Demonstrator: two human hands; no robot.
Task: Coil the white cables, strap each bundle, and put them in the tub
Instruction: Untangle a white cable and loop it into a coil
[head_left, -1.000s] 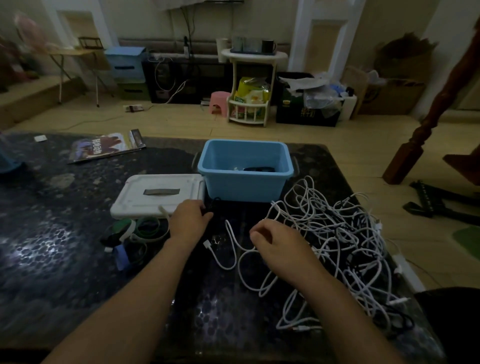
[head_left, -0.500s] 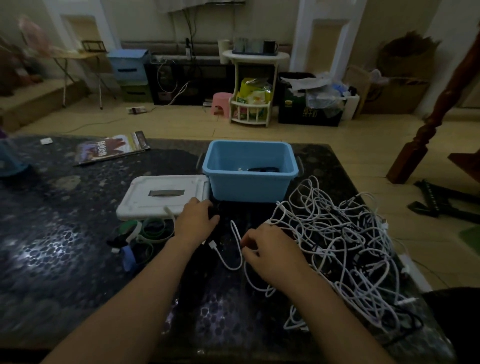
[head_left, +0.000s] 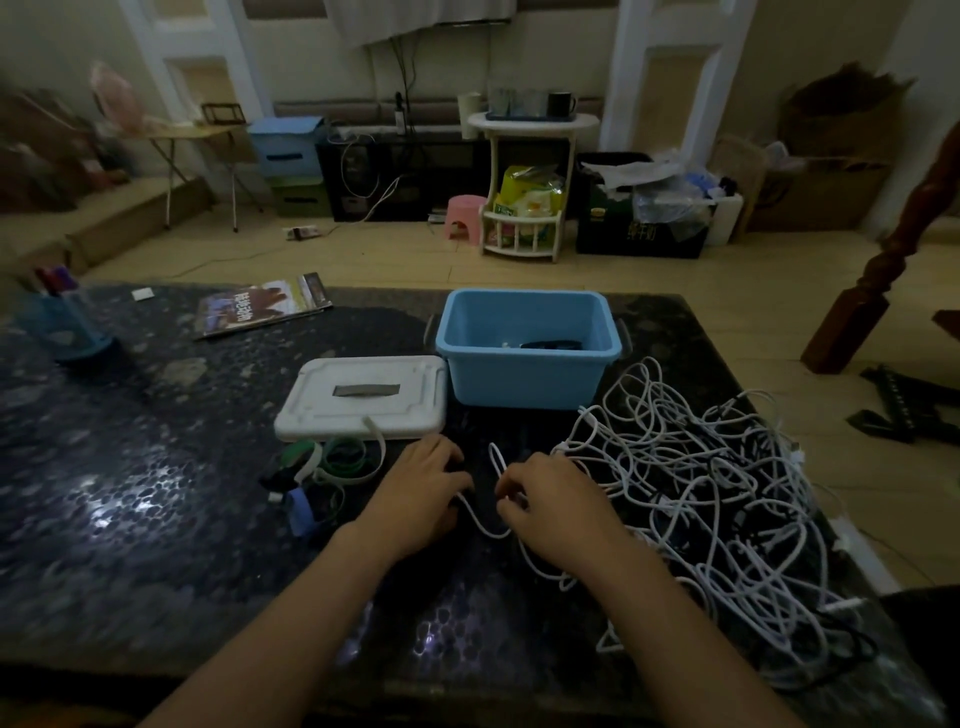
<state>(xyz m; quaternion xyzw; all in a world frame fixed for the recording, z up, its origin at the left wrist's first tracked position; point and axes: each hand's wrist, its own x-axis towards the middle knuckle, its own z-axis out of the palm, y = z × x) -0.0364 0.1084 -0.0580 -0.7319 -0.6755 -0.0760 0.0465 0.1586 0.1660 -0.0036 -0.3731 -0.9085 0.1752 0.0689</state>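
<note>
Tabletop: dark pebble-patterned surface; I work at its near edge, centre.
Left hand: palm down, fingers curled over one end of a white cable; I judge it pins that end so the loop can be formed. The exact grip is hidden under the hand.
Right hand: fingers pinching the same cable just beside the left hand; a short slack loop hangs between the two hands and another rises just beyond the fingers. I judge this is the start of a coil.
White cables: loose tangled heap toward the right edge, touching my right hand; kept near so each lead can be drawn out.
Tub: blue, open, toward the far edge, centre, just beyond the hands; something dark lies inside, and I cannot tell what it is.
Lid: white, flat, touching the tub's left side, set aside to leave the tub open.
Straps: green and white loops beside the left hand, within reach for binding.
Magazine: far left, unused.
</note>
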